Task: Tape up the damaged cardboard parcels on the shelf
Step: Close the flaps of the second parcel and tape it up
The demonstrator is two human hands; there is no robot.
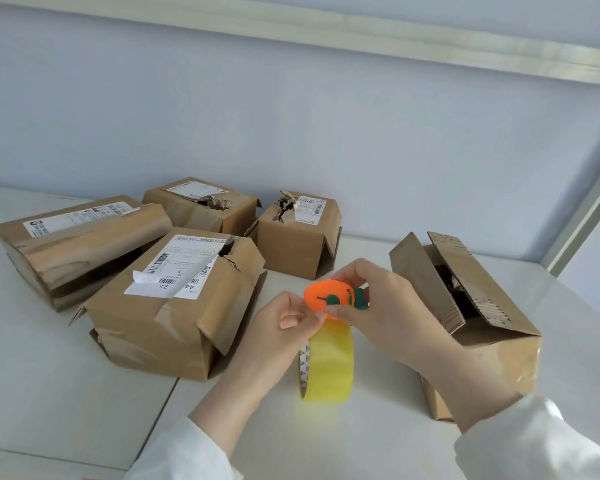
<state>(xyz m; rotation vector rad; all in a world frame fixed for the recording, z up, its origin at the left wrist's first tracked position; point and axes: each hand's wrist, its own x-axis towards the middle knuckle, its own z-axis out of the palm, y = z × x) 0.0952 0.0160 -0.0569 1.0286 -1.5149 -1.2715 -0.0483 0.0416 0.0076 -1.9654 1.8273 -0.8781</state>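
The yellow tape roll (329, 365) hangs low over the shelf (66, 393) between the torn parcel (174, 313) and the open-flapped parcel (492, 327). The right grip (378, 299) is curled round its orange cutter (323, 296), and the left grip (284, 323) pinches at the cutter's edge (probably the loose end). I judge the roll light and stiff and the film clingy, with room between the boxes.
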